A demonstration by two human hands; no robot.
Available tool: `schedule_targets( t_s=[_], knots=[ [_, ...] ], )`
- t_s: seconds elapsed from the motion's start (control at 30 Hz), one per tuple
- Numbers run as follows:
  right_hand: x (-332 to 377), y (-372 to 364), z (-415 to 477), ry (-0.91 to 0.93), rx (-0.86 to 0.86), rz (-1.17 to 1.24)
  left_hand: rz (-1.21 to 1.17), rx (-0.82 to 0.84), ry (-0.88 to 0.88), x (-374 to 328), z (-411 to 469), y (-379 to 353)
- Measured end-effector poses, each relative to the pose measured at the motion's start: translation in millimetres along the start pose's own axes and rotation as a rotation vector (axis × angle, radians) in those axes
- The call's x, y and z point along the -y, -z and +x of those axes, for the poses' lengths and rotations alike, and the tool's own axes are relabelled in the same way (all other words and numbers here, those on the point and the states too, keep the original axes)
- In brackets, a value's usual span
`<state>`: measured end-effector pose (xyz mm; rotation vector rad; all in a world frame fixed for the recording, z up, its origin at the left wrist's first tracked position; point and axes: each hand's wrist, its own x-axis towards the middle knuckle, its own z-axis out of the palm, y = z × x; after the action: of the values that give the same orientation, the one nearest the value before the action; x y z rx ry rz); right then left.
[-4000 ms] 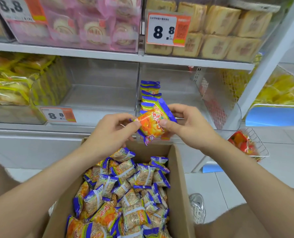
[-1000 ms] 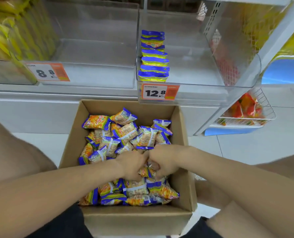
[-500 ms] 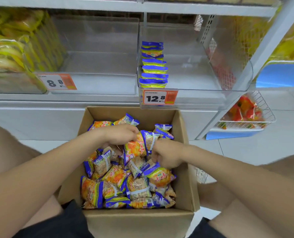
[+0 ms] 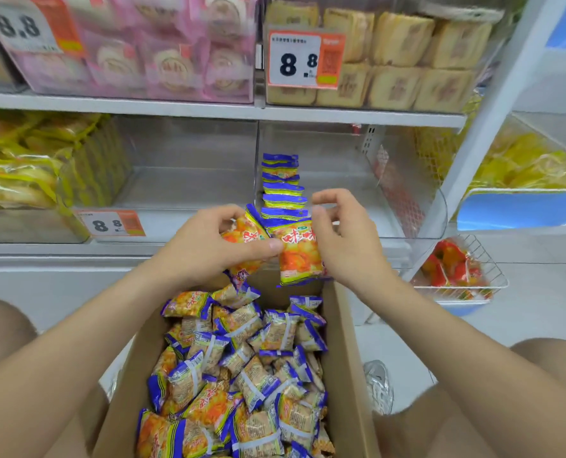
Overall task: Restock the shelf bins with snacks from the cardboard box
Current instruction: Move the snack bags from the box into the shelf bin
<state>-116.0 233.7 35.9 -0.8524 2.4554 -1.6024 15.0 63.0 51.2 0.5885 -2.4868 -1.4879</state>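
Note:
An open cardboard box (image 4: 344, 352) stands on the floor below me, full of small orange and blue snack packets (image 4: 242, 368). Both hands are raised above its far edge, in front of the clear shelf bin (image 4: 417, 213). My left hand (image 4: 205, 249) grips an orange snack packet (image 4: 242, 239). My right hand (image 4: 344, 236) holds a second orange packet (image 4: 300, 256) upright against the first. Behind them, a row of the same packets (image 4: 283, 186) stands along the bin's left side.
A neighbouring clear bin (image 4: 182, 180) on the left holds nothing; yellow packs (image 4: 17, 170) fill the bin beyond it. The upper shelf carries pink and tan packs with 8.8 price tags. A wire basket (image 4: 463, 276) with red packets sits low right. My knees flank the box.
Both hands have come up out of the box, each with a packet, and now hold them in front of the bin. My view has tilted up to the shelves.

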Motion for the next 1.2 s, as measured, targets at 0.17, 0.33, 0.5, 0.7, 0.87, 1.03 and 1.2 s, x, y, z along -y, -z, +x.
schedule_targets(
  t_s=[0.17, 0.33, 0.5, 0.7, 0.87, 1.03, 1.2],
  knots=[
    [23, -2, 10, -0.268, 0.071, 0.342, -0.042, -0.136, -0.01, -16, 12, -3],
    [34, 14, 32, -0.339, 0.169, 0.396, -0.069, -0.16, -0.045, -21, 29, -5],
    [14, 40, 71, -0.284, 0.044, 0.318, 0.192, -0.229, -0.15, -25, 51, 1],
    [-34, 46, 125, -0.05, -0.046, -0.262, 0.249, -0.274, -0.159, -35, 92, 3],
    [-63, 28, 178, -0.071, -0.056, -0.549, 0.255, -0.284, -0.151, -17, 121, -12],
    [-65, -4, 221, -0.096, 0.039, -0.702, 0.463, -0.372, -0.144, -11, 139, -23],
    [-78, -28, 241, -0.152, 0.098, -0.704, 0.568, -0.332, -0.138, -6, 147, -30]
  ],
)
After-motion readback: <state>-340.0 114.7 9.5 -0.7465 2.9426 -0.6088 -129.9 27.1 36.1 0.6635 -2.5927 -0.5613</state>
